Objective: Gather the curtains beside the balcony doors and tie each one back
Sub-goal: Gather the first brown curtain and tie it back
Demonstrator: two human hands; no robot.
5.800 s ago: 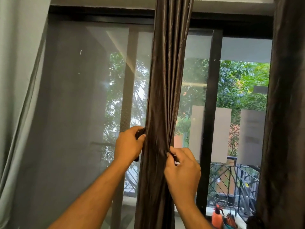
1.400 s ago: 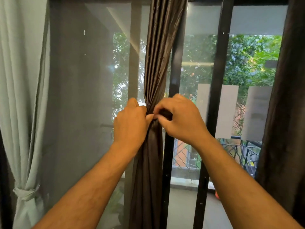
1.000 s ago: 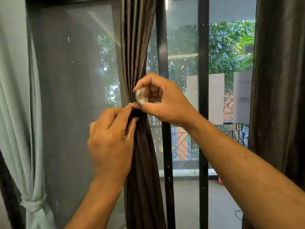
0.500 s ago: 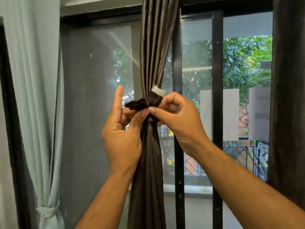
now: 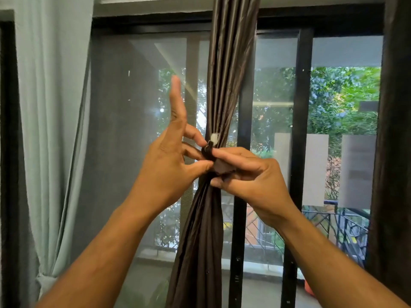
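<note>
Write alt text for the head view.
Both hands, left hand and right hand, fasten a dark tie around a gathered brown curtain before glass balcony doors. A pale curtain hangs tied at left.

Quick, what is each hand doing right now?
Left hand: pinching the tie-back around the brown curtain, index finger raised.
Right hand: closed on the tie-back's end.

Black-framed glass doors (image 5: 300, 130) are seen across the middle of the frame. Daylight is let in through them. Green trees (image 5: 338, 96) and a metal railing (image 5: 347, 221) are visible at right.
</note>
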